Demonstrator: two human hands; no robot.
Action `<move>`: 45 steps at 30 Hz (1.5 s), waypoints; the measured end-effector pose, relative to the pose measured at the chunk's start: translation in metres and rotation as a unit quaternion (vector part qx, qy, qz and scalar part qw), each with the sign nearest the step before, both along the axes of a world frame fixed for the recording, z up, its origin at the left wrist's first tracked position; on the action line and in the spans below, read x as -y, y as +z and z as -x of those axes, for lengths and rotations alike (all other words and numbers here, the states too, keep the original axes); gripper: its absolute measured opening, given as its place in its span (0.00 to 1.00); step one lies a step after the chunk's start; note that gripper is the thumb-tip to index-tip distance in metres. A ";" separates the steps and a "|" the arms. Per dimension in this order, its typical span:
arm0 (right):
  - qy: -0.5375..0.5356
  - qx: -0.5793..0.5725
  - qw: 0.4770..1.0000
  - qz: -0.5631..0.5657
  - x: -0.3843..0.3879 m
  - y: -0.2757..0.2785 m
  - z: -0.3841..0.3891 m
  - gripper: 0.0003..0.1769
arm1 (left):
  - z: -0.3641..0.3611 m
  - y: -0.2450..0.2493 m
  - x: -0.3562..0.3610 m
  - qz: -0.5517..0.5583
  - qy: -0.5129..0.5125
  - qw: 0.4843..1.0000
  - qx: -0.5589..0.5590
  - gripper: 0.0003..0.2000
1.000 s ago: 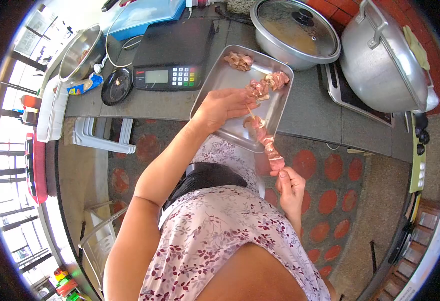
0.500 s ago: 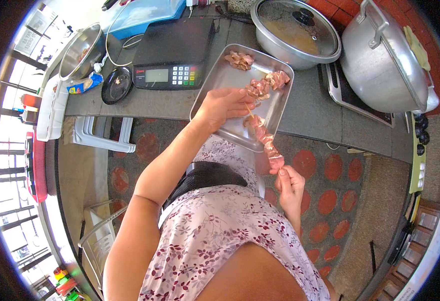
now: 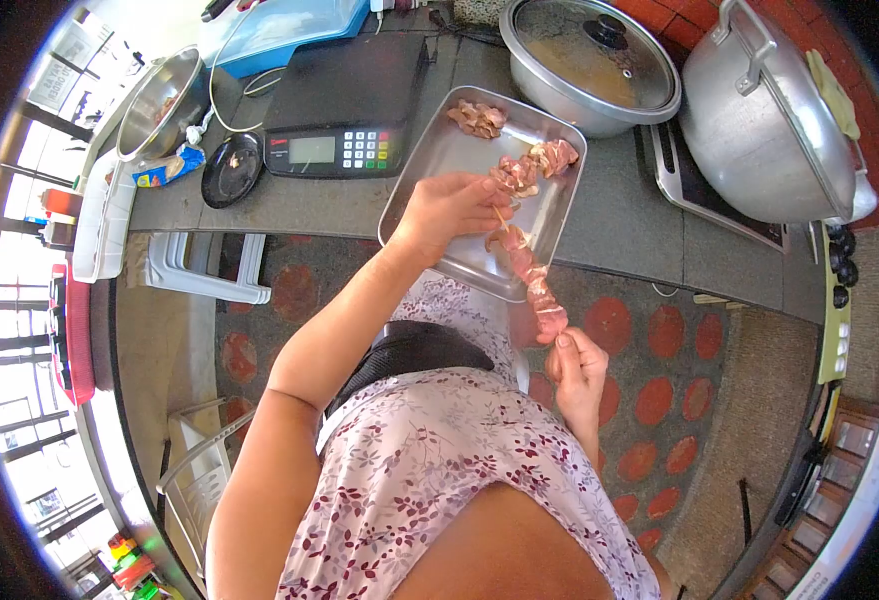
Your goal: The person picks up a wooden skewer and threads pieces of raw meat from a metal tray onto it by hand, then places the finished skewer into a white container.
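Note:
A skewer of raw meat [image 3: 532, 280] runs slantwise between my two hands, over the near right edge of a metal tray [image 3: 429, 160]. My left hand [image 3: 449, 215] is closed around the bare stick at the upper end. At the lower end, my right hand [image 3: 579, 372] pinches the last piece of meat between thumb and fingers. Inside the tray, just beyond my left fingers, are threaded meat pieces [image 3: 515, 177] and another clump [image 3: 554, 157] beside them. A separate pile of meat [image 3: 477, 119] lies in the tray's far left corner.
Left of the tray stands a black digital scale [image 3: 339, 110], with a small black dish [image 3: 232, 170] and a steel bowl [image 3: 164, 105] farther left. A glass-lidded pot [image 3: 539, 100] sits behind the tray. A big aluminium pot [image 3: 759, 130] rests tilted on a burner [image 3: 714, 195] at the right.
Almost nothing differs. Both hands keep their grip on the skewer, and the lower meat piece and right fingertips have shifted very slightly.

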State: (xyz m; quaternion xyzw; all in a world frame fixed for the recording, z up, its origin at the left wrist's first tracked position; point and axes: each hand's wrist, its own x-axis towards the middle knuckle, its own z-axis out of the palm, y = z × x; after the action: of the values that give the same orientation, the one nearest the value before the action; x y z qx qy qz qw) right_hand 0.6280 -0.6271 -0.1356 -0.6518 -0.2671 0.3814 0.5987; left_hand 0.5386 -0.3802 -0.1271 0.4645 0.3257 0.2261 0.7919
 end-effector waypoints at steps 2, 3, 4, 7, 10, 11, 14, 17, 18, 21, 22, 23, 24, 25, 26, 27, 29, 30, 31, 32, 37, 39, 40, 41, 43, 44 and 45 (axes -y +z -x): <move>-0.001 -0.001 1.000 -0.006 -0.001 -0.001 0.000 0.15 | 0.000 0.000 0.000 0.000 0.002 1.000 0.006 0.14; -0.002 -0.002 1.000 -0.011 -0.001 -0.002 0.001 0.15 | 0.000 0.000 0.000 0.004 0.002 1.000 0.007 0.13; -0.001 -0.002 1.000 -0.011 -0.001 -0.002 0.001 0.15 | 0.000 0.000 0.000 0.009 0.001 1.000 0.009 0.13; 0.005 0.004 1.000 -0.010 -0.002 -0.004 0.001 0.15 | -0.002 -0.003 0.004 -0.022 -0.010 1.000 0.005 0.13; 0.006 -0.018 1.000 -0.017 -0.004 0.002 0.004 0.15 | -0.004 0.006 0.009 -0.051 0.022 0.998 -0.014 0.13; 0.004 -0.014 1.000 -0.012 -0.005 0.006 0.005 0.15 | -0.005 0.005 0.011 -0.051 0.022 0.998 -0.014 0.13; 0.004 0.005 1.000 -0.011 -0.007 0.006 0.006 0.15 | -0.006 -0.005 0.012 -0.077 0.039 0.996 0.004 0.13; 0.006 0.022 1.000 -0.014 -0.009 0.005 0.006 0.16 | -0.006 -0.008 0.013 -0.076 0.036 0.996 0.014 0.13; 0.007 0.024 1.000 -0.012 -0.009 0.005 0.006 0.16 | -0.005 -0.006 0.014 -0.073 0.031 0.997 0.011 0.15; 0.014 0.002 0.999 -0.028 -0.012 0.003 0.005 0.16 | -0.004 -0.007 0.014 0.030 0.015 0.999 0.037 0.20; 0.014 0.003 0.999 -0.029 -0.013 0.003 0.006 0.16 | -0.003 -0.009 0.014 0.130 0.003 0.989 0.065 0.23; 0.013 0.010 0.999 -0.035 -0.013 0.004 0.006 0.16 | -0.002 -0.012 0.012 0.129 0.003 0.989 0.066 0.23; 0.010 0.018 0.999 -0.041 -0.014 0.005 0.005 0.15 | 0.000 -0.015 0.009 0.205 -0.048 0.971 0.111 0.26; 0.011 0.019 0.999 -0.042 -0.014 0.005 0.005 0.15 | 0.000 -0.017 0.007 0.279 -0.097 0.943 0.154 0.29; 0.013 0.016 0.999 -0.038 -0.013 0.004 0.004 0.15 | 0.000 -0.018 0.005 0.279 -0.097 0.943 0.154 0.29; 0.016 0.013 0.999 -0.035 -0.012 0.004 0.004 0.16 | 0.000 -0.016 0.004 0.268 -0.113 0.937 0.191 0.29; 0.015 0.006 0.999 -0.033 -0.011 0.003 0.006 0.15 | -0.001 -0.011 0.003 0.258 -0.130 0.930 0.227 0.29; 0.013 0.000 0.999 -0.032 -0.010 0.003 0.006 0.15 | -0.004 -0.008 0.003 0.203 -0.104 0.955 0.190 0.28; 0.012 0.000 0.999 -0.032 -0.011 0.003 0.006 0.15 | -0.007 -0.005 0.003 0.146 -0.078 0.974 0.153 0.27; 0.010 -0.004 0.999 -0.030 -0.011 0.005 0.007 0.15 | -0.007 -0.002 0.004 0.146 -0.079 0.974 0.153 0.27; 0.009 -0.018 0.999 -0.030 -0.012 0.005 0.008 0.16 | -0.008 -0.002 0.010 0.092 -0.034 0.987 0.130 0.21; 0.006 -0.009 1.000 -0.027 -0.012 0.004 0.008 0.16 | -0.009 -0.001 0.011 0.089 -0.021 0.989 0.120 0.21; 0.007 -0.009 1.000 -0.027 -0.012 0.004 0.009 0.16 | -0.010 -0.001 0.012 0.085 -0.008 0.990 0.110 0.21; 0.009 -0.007 1.000 -0.028 -0.013 0.004 0.009 0.16 | -0.011 0.000 0.013 0.085 -0.008 0.990 0.110 0.21; 0.010 -0.006 0.999 -0.030 -0.013 0.004 0.011 0.16 | -0.012 0.000 0.014 0.060 0.019 0.996 0.070 0.22; 0.009 -0.004 0.999 -0.033 -0.014 0.005 0.011 0.16 | -0.012 -0.001 0.013 0.060 0.019 0.996 0.070 0.22; 0.007 -0.001 0.999 -0.036 -0.014 0.005 0.011 0.16 | -0.011 -0.003 0.010 0.076 0.005 0.992 0.099 0.22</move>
State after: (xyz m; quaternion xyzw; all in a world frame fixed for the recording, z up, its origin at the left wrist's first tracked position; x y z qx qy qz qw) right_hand 0.6167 -0.6127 -0.1305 -0.6276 -0.2846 0.3769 0.6189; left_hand 0.5494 -0.3904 -0.1305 0.3763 0.2646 0.2497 0.8521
